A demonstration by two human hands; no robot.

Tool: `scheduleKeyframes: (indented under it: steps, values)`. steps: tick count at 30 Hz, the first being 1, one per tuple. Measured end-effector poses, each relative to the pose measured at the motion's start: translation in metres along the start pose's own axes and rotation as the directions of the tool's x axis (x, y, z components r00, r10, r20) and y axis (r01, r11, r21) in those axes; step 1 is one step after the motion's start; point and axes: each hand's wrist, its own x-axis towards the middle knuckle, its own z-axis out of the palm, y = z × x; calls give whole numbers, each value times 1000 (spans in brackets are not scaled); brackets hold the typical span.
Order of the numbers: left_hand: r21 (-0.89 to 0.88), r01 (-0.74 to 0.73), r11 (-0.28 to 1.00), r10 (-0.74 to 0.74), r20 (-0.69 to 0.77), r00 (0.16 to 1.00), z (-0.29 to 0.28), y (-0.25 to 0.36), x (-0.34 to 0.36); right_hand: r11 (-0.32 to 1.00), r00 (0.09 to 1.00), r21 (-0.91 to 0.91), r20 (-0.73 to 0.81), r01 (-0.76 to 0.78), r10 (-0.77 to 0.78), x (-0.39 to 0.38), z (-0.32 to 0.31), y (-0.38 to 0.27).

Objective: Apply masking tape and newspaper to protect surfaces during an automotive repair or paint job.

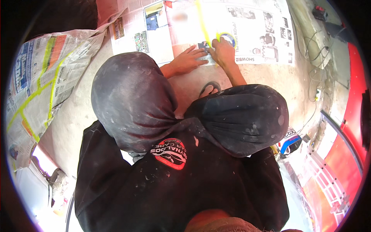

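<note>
Newspaper sheets point(154, 42) lie spread on the floor in front of my knees. A strip of yellow masking tape point(202, 19) runs down over them toward my hands. My left hand point(189, 62) rests flat near the paper's close edge, fingers spread, holding nothing. Just to its right, my right hand point(224, 52) is closed at the lower end of the strip, on a roll of yellow masking tape point(229, 39) with a blue and white label inside its ring. The fingertips are partly hidden behind the back of that hand.
More newspaper with yellow tape lines point(46, 81) stands to the left. Dark cables point(319, 50) trail along the right side, near a red panel point(355, 73) and a white rack point(326, 181). My knees, in dark trousers point(133, 92), rise between body and paper.
</note>
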Motion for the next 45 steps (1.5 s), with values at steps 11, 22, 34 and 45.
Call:
scheduleKeyframes:
  steps: [11, 22, 34, 45]
  values:
    - [-38, -42, 998, 40, -55, 998, 3, -5, -3, 916, 939, 210, 88, -342, 331, 20, -12, 27]
    - [-45, -68, 997, 64, -67, 996, -3, -5, -3, 830, 861, 273, -14, -486, 508, 16, -13, 29]
    - [218, 375, 901, -327, -227, 917, -40, -55, 11, 848, 908, 409, 379, -338, 179, 6, -28, 36]
    - [208, 311, 927, -266, -218, 939, -17, -69, 1, 705, 748, 442, 635, -555, 191, 13, -54, 28]
